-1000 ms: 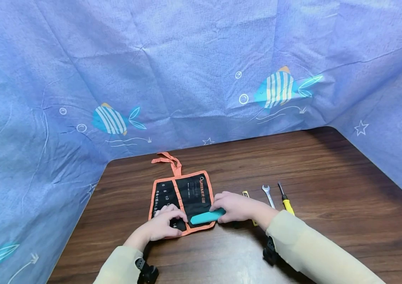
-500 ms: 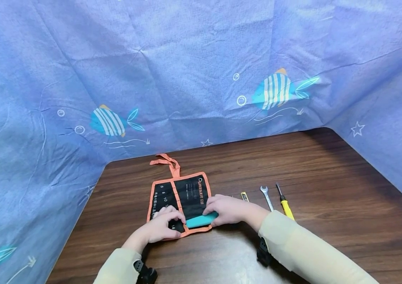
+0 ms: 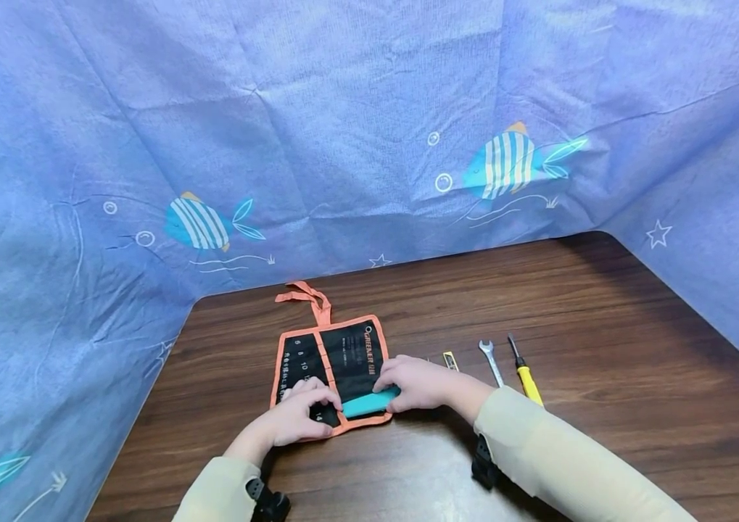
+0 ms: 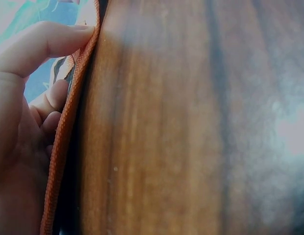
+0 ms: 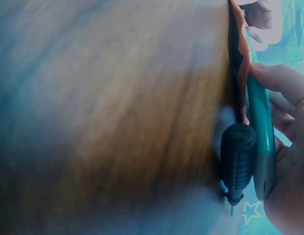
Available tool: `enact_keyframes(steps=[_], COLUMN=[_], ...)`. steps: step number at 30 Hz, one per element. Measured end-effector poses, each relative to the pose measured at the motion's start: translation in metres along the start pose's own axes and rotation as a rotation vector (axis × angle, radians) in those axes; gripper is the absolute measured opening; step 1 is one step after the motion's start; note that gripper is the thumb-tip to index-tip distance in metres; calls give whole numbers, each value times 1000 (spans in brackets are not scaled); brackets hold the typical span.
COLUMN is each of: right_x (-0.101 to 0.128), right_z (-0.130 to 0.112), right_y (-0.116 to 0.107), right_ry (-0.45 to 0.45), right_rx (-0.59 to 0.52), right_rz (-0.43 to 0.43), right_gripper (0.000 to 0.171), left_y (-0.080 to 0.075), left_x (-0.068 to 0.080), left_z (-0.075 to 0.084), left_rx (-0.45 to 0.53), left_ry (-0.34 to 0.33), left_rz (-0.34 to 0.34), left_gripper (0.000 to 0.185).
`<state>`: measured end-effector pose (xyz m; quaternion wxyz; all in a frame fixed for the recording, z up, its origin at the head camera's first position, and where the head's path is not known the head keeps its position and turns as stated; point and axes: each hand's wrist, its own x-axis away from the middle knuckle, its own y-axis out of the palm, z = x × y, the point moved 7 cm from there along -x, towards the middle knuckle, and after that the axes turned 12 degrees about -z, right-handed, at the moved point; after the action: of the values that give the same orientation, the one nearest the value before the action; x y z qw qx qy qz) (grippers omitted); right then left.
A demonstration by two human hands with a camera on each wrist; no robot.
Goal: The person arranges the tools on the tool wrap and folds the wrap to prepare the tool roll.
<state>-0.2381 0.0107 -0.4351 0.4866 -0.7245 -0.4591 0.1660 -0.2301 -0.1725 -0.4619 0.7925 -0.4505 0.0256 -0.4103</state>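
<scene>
A black tool pouch point(image 3: 333, 355) with orange trim lies open on the wooden table point(image 3: 604, 377). My right hand point(image 3: 408, 383) grips a teal tool point(image 3: 369, 403) at the pouch's near right corner, its left end lying on the black fabric. In the right wrist view the teal tool point(image 5: 260, 122) runs along the pouch's orange edge point(image 5: 241, 54), with my fingers point(image 5: 284, 81) curled round it. My left hand point(image 3: 300, 415) holds the pouch's near edge. In the left wrist view its thumb point(image 4: 49, 41) lies against the orange trim point(image 4: 63, 132).
To the right of my hands lie a small yellow-and-black piece point(image 3: 450, 359), a silver wrench point(image 3: 491, 361) and a yellow-handled screwdriver point(image 3: 525, 372). A black ribbed handle point(image 5: 238, 161) sits beside the teal tool. Blue fish-print cloth point(image 3: 343, 145) walls the table's back and sides.
My right hand has slid the teal tool a little to the left, further onto the pouch. My left hand has stayed on the pouch's near edge.
</scene>
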Motion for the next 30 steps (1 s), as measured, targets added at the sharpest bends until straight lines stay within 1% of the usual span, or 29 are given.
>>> enact_keyframes(steps=[3, 10, 19, 24, 30], right_x=[0, 3, 3, 2, 2], right_z=[0, 0, -2, -3, -4], right_y=[0, 2, -1, 0, 2], right_ry=[-5, 24, 11, -16, -17], right_rx=[10, 45, 63, 69, 57], right_rz=[25, 57, 86, 64, 34], right_gripper=[31, 30, 28, 28, 28], left_y=[-1, -2, -1, -2, -1], left_x=[0, 0, 0, 1, 1], left_z=[0, 1, 1, 1, 0], left_rx=[0, 4, 13, 13, 11], left_ry=[4, 10, 5, 8, 2], left_rz=[3, 2, 4, 9, 15], left_gripper=[26, 26, 24, 25, 26])
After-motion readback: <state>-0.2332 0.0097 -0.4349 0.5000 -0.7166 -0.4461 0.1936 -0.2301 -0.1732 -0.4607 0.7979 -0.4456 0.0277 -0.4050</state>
